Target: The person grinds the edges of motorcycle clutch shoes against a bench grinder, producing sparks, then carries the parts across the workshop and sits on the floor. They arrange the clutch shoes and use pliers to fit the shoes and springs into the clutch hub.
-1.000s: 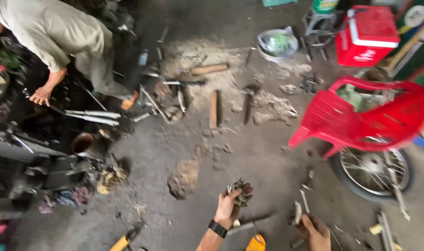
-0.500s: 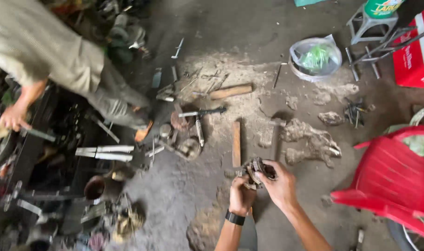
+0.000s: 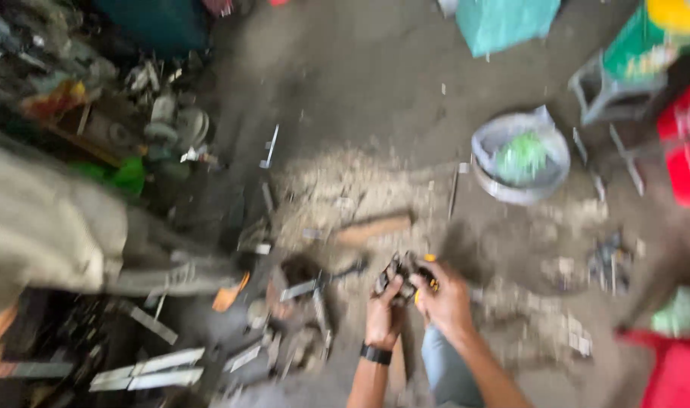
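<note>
My left hand (image 3: 383, 311), with a black wristband, and my right hand (image 3: 445, 300) are held together in front of me. Both grip a small dark greasy metal part (image 3: 400, 274). A yellow-handled tool (image 3: 430, 273) shows at the fingers of my right hand. Below the hands lies the dirty concrete floor with a wooden handle (image 3: 373, 228) and scattered metal tools (image 3: 315, 289). The frame is blurred by motion.
Another person in a beige shirt (image 3: 54, 227) bends at the left over dark machine parts. Flat metal bars (image 3: 145, 372) lie at lower left. A grey bowl with a plastic bag (image 3: 520, 156) sits at upper right, a red plastic chair (image 3: 670, 363) at lower right.
The view has swung left and forward. My right hand came up from the floor and joined my left on the dark part. The red chair slid toward the right edge.
</note>
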